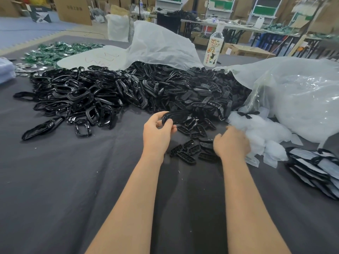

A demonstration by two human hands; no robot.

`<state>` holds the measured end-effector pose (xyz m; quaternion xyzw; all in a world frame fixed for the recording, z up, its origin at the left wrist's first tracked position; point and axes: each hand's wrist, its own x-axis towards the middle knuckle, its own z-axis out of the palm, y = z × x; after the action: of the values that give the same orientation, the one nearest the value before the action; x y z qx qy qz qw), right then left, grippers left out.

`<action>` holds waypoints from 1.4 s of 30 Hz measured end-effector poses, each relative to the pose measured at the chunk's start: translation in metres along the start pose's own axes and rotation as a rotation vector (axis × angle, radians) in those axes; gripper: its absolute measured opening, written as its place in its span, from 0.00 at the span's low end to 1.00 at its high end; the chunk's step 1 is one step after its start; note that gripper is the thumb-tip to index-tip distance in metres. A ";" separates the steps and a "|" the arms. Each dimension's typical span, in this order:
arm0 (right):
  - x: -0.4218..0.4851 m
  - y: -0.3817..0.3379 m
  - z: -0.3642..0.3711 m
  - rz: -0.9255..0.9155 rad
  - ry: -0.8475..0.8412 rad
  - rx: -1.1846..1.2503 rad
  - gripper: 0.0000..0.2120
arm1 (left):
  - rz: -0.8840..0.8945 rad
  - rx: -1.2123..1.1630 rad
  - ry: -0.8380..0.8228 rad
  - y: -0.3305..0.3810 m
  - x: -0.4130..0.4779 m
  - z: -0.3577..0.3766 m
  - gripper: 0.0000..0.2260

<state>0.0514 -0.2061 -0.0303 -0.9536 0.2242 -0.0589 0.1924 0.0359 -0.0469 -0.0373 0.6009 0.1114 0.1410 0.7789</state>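
Black oval shell (pixel 177 116): glossy plastic, one piece, held above the bench (pixel 73 180) at the near edge of the heap, its left end pinched between the thumb and fingers (pixel 157 114) of the left hand (pixel 157 128). Right hand (pixel 232 143): lay low over the loose grille pieces (pixel 185 156), fingers curled downward (blurred; whether they held anything could not be told). Heap of black frames (pixel 77 94): spread across the grey-covered bench behind both hands, merging rightward into more grille pieces. Small clear bags (pixel 256 132): just right of the right hand. Packed stack (pixel 311 167): far right. Water bottle (pixel 214 48): upright behind the heap, beside the large white sack (pixel 161 44). Green circuit boards (pixel 55 52): far left corner.
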 end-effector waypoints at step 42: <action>-0.002 -0.013 -0.011 -0.286 0.160 0.631 0.01 | -0.020 0.070 0.051 -0.002 0.001 -0.011 0.11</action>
<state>0.0522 -0.1981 -0.0153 -0.8612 0.0736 -0.2260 0.4492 0.0338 -0.0375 -0.0424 0.6227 0.1420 0.1443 0.7558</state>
